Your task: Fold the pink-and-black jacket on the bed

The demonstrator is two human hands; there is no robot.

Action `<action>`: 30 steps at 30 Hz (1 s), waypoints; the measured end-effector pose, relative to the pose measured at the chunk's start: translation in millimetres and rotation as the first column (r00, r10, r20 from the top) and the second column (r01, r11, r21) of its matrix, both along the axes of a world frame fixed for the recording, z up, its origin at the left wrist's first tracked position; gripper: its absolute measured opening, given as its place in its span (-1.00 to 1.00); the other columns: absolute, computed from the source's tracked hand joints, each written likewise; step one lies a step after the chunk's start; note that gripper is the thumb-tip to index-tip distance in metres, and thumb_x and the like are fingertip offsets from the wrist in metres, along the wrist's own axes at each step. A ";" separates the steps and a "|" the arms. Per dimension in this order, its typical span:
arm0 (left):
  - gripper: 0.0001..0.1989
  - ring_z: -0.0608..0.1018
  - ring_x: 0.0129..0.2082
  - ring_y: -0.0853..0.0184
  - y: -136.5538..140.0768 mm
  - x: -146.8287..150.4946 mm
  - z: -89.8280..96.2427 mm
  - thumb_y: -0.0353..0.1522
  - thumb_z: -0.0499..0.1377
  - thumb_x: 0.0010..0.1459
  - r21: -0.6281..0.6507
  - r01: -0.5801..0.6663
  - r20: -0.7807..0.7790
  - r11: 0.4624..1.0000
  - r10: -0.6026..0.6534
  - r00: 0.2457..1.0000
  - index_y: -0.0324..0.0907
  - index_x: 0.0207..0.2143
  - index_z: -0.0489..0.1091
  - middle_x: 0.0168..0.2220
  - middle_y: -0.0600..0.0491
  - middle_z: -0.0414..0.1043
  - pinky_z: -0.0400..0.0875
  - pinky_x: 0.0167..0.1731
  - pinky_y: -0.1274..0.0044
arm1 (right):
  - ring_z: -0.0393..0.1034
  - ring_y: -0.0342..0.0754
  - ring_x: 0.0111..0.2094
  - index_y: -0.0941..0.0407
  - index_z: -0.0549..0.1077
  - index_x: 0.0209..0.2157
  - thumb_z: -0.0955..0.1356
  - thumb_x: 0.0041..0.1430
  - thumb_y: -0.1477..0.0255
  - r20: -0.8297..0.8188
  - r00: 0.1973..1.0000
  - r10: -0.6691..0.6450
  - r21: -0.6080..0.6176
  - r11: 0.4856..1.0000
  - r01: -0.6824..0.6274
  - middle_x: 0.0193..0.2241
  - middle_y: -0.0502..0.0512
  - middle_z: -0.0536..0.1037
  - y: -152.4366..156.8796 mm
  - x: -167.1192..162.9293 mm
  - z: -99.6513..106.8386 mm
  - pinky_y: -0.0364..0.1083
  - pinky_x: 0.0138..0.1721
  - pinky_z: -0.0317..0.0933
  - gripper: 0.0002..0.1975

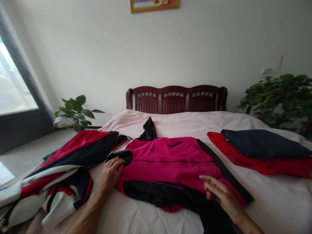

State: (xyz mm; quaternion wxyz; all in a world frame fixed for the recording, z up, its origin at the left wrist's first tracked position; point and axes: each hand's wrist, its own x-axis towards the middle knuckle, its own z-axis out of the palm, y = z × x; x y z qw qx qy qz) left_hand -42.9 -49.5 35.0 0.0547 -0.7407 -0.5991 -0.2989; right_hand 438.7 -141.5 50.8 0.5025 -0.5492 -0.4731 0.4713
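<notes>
A magenta zip-up jacket (161, 149) with black trim lies front up on the bed, its collar toward the left. One black sleeve (148, 130) points away toward the headboard; the other sleeve (156, 191) runs along the near side. My left hand (112, 169) rests at the black collar (126, 157), fingers stretched out over its edge. Above the jacket's near right part is my right hand (218, 191), its index finger extended and the others loosely bent, with nothing in it.
To the left lies a loose pile of red, navy and white clothes (83, 152). Folded navy clothing (263, 143) sits on folded red clothing (258, 164) at right. Behind are the wooden headboard (173, 99) and plants (75, 112) on both sides.
</notes>
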 end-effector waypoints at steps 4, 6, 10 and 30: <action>-0.58 0.30 0.29 0.17 2.3 14.1 -4.4 -0.15 0.01 0.33 -0.245 0.243 -0.051 0.939 -0.262 0.964 0.04 0.17 0.37 0.24 0.08 0.36 0.13 0.29 0.27 | 0.32 -0.13 -0.53 0.08 0.56 -0.10 0.43 -0.02 0.02 0.075 0.997 0.004 0.052 0.999 -0.008 -0.44 0.02 0.50 1.0 1.2 -5.1 -0.09 -0.42 0.29 -0.47; -0.54 0.23 0.33 0.12 2.6 18.6 -4.9 -0.13 0.03 0.32 -0.342 0.246 -0.102 0.907 -0.296 0.950 0.09 0.24 0.29 0.30 0.09 0.25 0.05 0.31 0.17 | 0.33 -0.11 -0.50 0.08 0.55 -0.08 0.41 0.02 0.01 0.112 0.994 0.009 0.069 0.997 -0.017 -0.46 0.02 0.50 -0.2 -0.2 -5.6 -0.08 -0.37 0.30 -0.47; -0.48 0.14 0.37 0.11 3.0 19.9 -5.1 -0.12 0.02 0.32 -0.375 0.225 -0.171 0.899 -0.306 0.937 0.14 0.31 0.15 0.36 0.11 0.12 -0.01 0.32 0.14 | 0.41 -0.02 -0.34 0.07 0.53 -0.02 0.39 0.05 0.00 0.147 0.988 0.056 0.048 0.997 -0.064 -0.32 0.09 0.56 -5.7 -5.8 -1.6 -0.04 -0.28 0.31 -0.44; -0.60 0.56 -0.13 0.22 -62.5 83.0 31.2 -0.42 0.15 0.02 -0.492 0.477 0.105 0.728 -0.495 0.863 0.02 -0.07 0.50 -0.15 0.07 0.55 0.42 -0.14 0.48 | 0.39 -0.03 -0.20 0.01 0.57 -0.20 0.24 -0.21 0.71 0.822 0.563 0.087 0.265 0.816 -0.514 -0.30 0.03 0.54 -36.2 -50.8 11.7 -0.02 -0.08 0.19 -0.45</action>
